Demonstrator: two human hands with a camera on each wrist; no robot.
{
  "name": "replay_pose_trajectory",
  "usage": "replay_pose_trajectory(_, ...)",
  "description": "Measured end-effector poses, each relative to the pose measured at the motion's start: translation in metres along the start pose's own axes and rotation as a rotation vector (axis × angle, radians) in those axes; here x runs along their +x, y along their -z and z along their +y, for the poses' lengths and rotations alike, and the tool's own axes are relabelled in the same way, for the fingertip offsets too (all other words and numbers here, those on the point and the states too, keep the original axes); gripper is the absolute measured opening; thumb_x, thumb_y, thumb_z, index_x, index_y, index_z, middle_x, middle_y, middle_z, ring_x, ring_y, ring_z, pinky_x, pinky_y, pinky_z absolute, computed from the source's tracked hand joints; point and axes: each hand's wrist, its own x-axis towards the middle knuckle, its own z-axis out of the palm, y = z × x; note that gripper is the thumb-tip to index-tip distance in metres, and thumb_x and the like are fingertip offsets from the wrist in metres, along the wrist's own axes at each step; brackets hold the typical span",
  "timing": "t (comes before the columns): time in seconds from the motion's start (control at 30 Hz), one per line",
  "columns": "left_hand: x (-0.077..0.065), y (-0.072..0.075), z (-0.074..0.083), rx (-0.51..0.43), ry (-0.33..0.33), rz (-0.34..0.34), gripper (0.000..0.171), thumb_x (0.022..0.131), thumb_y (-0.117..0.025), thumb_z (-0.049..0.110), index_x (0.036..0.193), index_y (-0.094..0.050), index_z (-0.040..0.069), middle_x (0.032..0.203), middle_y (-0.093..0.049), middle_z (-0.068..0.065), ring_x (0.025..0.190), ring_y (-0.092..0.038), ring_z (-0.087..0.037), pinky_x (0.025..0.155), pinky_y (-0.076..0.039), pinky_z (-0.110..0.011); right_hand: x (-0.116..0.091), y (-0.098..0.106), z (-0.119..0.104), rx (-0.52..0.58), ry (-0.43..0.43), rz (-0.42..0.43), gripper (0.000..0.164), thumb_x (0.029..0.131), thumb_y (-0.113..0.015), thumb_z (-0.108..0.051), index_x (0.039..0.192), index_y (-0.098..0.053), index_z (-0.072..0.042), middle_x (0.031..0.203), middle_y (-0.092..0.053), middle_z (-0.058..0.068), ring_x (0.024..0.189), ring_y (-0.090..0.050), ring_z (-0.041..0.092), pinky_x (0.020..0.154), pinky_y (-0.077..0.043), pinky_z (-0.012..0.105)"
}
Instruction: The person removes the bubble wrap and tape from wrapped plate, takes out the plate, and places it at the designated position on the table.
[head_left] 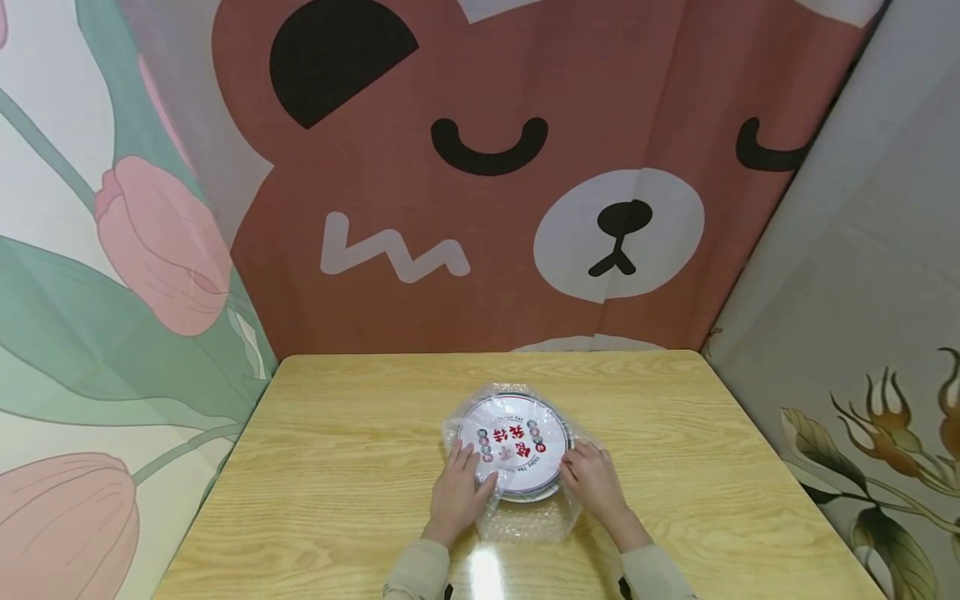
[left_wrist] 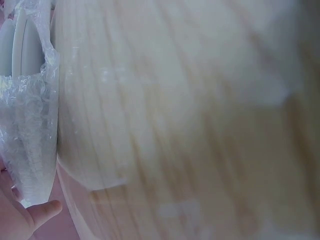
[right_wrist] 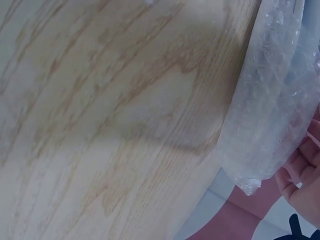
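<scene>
2+ plates (head_left: 515, 442), top one's white with red print, in one wrap (head_left: 528, 525); left fingers (head_left: 465, 460) spread on it, right fingers (head_left: 587, 456) pinching it.

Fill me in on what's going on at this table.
A person is handling a stack of plates in bubble wrap on the wooden table. The left hand rests over the left side of the bundle, and the right hand is at its right edge; whether it pinches the wrap is hard to tell. Plate edges show on the side nearest the person.
</scene>
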Motion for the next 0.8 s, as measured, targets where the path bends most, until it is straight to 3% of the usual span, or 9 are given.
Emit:
replay_pose_trajectory(0.43, -0.0003, 0.0012, 0.0001, -0.005, 0.0, 0.0, 0.057, 0.088, -0.045, 0.047, 0.116, -0.056, -0.001, 0.13, -0.046, -0.015, 0.128, -0.027, -0.03, 0.101, -0.029, -0.038, -0.0038, 0.0004, -0.0007, 0.041, -0.055, -0.028, 0.008, 0.069, -0.069, -0.007, 0.066, -0.061, -0.009, 0.068, -0.057, 0.001, 0.069, -0.053, 0.021, 0.064, -0.043, 0.04)
replay_pose_trajectory(0.8, -0.0005, 0.0011, 0.0003, -0.006, 0.003, -0.008, 0.057, 0.088, -0.045, 0.047, 0.116, -0.055, -0.001, 0.13, -0.045, -0.015, 0.129, -0.026, -0.03, 0.1, -0.029, -0.039, -0.0088, 0.0007, 0.0025, 0.069, -0.061, -0.005, 0.009, 0.068, -0.069, -0.007, 0.065, -0.06, -0.009, 0.067, -0.056, 0.0, 0.067, -0.051, 0.019, 0.06, -0.04, 0.036)
